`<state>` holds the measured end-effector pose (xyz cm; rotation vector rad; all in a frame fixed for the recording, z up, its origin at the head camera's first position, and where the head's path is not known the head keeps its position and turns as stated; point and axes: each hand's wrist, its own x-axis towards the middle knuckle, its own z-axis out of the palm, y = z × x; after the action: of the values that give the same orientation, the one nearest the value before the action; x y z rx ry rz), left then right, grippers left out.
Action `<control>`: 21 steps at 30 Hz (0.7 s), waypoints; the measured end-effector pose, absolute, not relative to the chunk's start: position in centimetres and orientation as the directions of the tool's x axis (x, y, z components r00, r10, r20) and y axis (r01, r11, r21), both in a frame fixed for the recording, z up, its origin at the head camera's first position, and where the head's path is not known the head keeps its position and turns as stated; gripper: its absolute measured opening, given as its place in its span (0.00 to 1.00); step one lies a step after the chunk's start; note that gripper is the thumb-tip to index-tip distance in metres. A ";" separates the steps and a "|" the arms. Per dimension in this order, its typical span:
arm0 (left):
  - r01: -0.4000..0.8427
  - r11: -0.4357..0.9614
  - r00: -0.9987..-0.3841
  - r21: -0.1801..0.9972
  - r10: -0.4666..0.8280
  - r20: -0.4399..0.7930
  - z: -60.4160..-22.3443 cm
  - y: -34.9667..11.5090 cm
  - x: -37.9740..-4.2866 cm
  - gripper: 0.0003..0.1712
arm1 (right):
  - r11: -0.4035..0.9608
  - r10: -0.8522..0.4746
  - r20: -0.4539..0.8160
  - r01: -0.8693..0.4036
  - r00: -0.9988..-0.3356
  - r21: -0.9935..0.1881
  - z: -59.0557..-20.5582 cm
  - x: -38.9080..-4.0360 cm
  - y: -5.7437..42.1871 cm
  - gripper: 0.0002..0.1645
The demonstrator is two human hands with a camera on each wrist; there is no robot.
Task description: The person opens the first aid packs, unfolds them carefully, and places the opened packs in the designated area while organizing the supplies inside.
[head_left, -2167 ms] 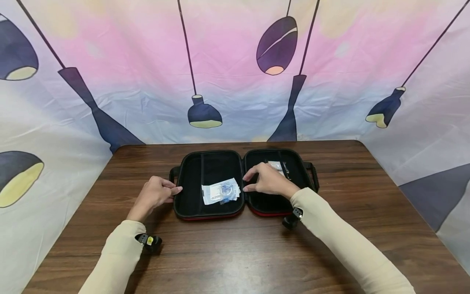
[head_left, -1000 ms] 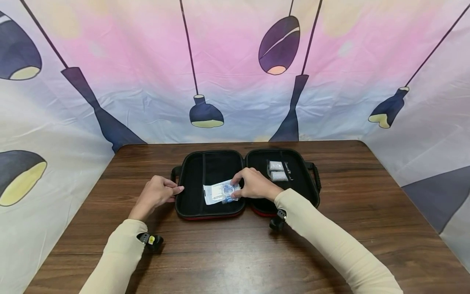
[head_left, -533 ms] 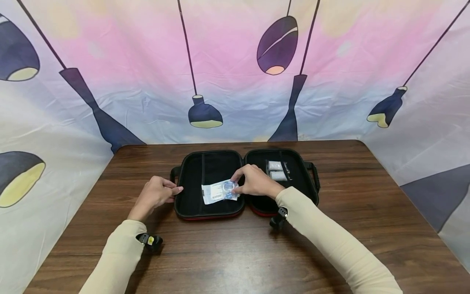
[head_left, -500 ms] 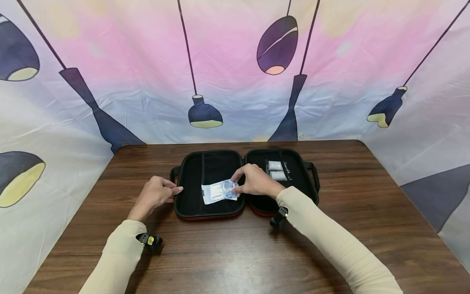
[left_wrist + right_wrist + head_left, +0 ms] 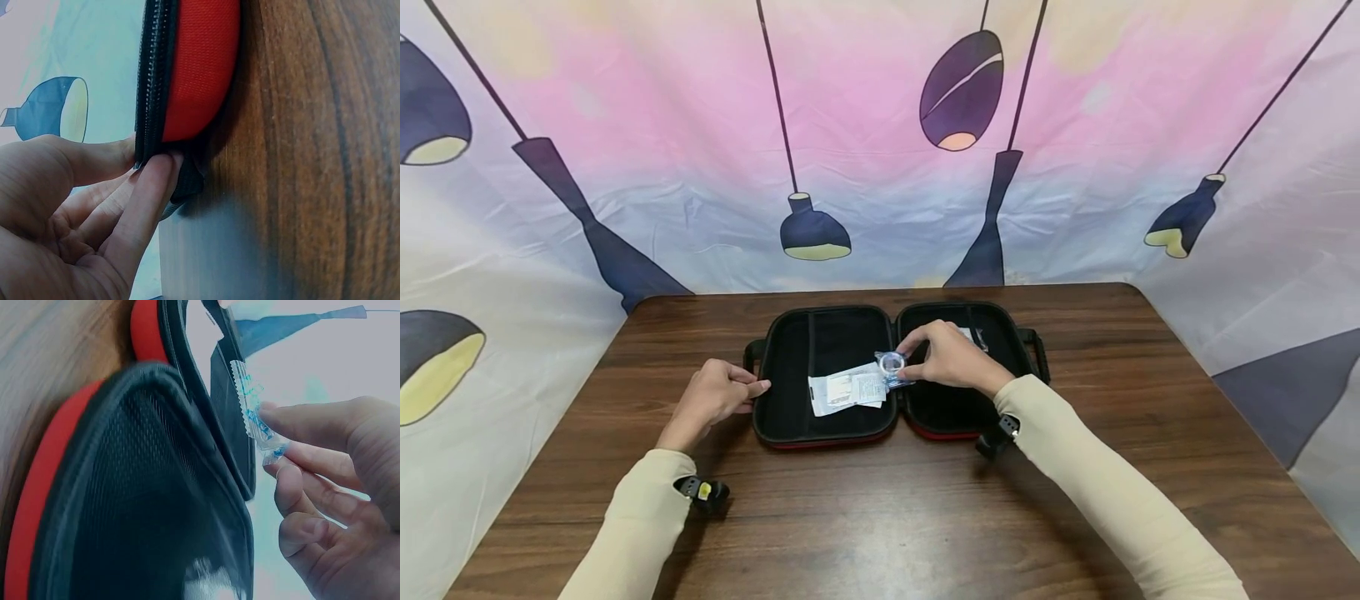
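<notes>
My right hand pinches a small ring-shaped roll, like tape, in a clear wrapper with blue print. It holds the roll over the hinge side of an open zip case, black inside and red outside. In the right wrist view the wrapper's crimped edge sticks out from between thumb and fingers. My left hand grips the case's left rim beside the handle; in the left wrist view the thumb lies on the zip and a finger is against the red shell.
Flat white packets lie in the case's left half. White rolls in clear wrap, partly hidden behind my right hand, sit under a strap in the right half. The wooden table ends at a printed cloth backdrop.
My right hand came down to the packets in the left half, pinched the wrapped roll, and has lifted it up and to the right. My left hand stays at the rim.
</notes>
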<state>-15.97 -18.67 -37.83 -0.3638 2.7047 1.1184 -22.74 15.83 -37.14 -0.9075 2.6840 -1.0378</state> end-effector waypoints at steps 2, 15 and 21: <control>-0.300 0.690 -0.950 0.659 -0.155 -0.271 -37.8 -18.6 -16.0 0.22 | 0.586 -0.568 0.098 -0.485 -0.817 -0.649 -37.0 -22.8 16.7 0.16; -0.295 0.697 -0.951 0.654 -0.152 -0.268 -37.8 -18.6 -15.9 0.21 | 0.621 -0.520 0.082 -0.442 -0.850 -0.647 -36.8 -22.9 23.0 0.17; -0.294 0.692 -0.952 0.659 -0.150 -0.268 -37.9 -18.6 -16.0 0.23 | 0.647 -0.478 0.061 -0.398 -0.876 -0.651 -37.3 -22.7 26.0 0.18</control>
<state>-16.02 -18.64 -37.90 -0.3595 2.7090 1.1045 -22.73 26.05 -37.32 -0.7327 2.7437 -1.0420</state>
